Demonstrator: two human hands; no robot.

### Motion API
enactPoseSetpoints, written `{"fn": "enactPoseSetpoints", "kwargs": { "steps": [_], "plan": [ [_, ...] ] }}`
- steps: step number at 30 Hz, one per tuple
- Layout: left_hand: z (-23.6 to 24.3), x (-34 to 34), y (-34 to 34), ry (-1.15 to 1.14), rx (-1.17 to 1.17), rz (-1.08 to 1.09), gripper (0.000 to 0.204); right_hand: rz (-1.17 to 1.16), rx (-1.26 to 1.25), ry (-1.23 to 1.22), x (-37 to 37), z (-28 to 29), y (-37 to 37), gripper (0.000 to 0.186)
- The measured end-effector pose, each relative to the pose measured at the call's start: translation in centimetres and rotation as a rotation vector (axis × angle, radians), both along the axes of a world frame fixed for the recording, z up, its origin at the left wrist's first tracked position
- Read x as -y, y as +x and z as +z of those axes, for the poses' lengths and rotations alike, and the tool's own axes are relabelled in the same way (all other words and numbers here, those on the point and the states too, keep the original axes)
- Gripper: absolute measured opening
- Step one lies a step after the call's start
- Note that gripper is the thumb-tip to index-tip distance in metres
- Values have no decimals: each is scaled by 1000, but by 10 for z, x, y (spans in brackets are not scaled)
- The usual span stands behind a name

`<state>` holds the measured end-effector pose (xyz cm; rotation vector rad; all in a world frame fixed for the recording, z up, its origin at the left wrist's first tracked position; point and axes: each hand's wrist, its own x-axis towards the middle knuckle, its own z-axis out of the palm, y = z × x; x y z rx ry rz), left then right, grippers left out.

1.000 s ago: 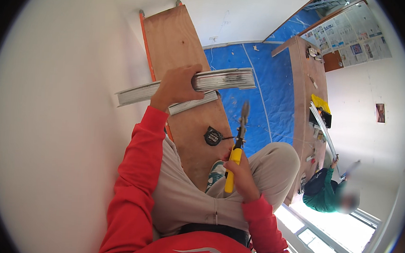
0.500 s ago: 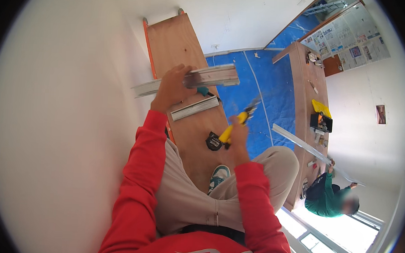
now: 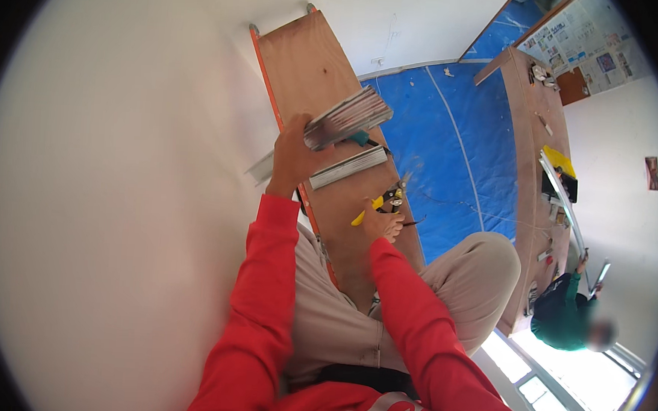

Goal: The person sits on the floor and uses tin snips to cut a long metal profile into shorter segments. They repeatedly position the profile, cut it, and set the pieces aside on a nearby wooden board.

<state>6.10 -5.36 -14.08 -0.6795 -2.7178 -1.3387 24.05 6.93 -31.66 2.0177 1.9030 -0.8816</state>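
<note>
My left hand (image 3: 294, 158) is wrapped round a length of silvery metal channel (image 3: 355, 115), which it holds tilted above a wooden plank (image 3: 301, 53). A shorter piece of metal channel (image 3: 349, 167) lies on the plank, just beyond a teal-handled tool (image 3: 359, 137) partly covered by the raised piece. My right hand (image 3: 382, 224) is closed on yellow-handled snips (image 3: 380, 202) low over the plank, to the right of my left hand. Their blades point away from me and look blurred.
Blue sheeting (image 3: 442, 144) covers the floor right of the plank. A long bench (image 3: 520, 104) with tools and a yellow-lidded black box (image 3: 561, 163) stands farther right. Beside it, a person in green (image 3: 563, 314) holds a long metal strip (image 3: 563, 190). A white wall (image 3: 134, 193) rises at left.
The view has shifted. The channel in my left hand has tipped upward at its right end. My right hand has turned with the snips, and the tape measure seen earlier no longer shows.
</note>
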Motion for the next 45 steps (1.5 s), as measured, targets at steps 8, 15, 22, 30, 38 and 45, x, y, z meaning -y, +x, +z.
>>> {"fn": "enactPoseSetpoints", "kwargs": {
  "steps": [8,15,22,30,38,45],
  "plan": [
    [-6,-16,25,49,146,-43,48,-163,-62,-178,-5,-33,-29,139],
    [-5,-26,35,-81,111,-142,47,-135,-382,-93,2,-68,-32,81],
    [-9,-27,39,-100,101,-169,50,-238,-659,-304,-1,-82,-37,59],
    [-7,-41,41,-157,15,-252,50,-301,-739,-109,-16,-16,-48,56],
    [35,-48,43,-85,-18,-350,50,-13,-1151,-311,-138,252,6,55],
    [65,-50,50,-45,-38,-462,53,528,-800,-250,-143,339,25,38]
  ]
}}
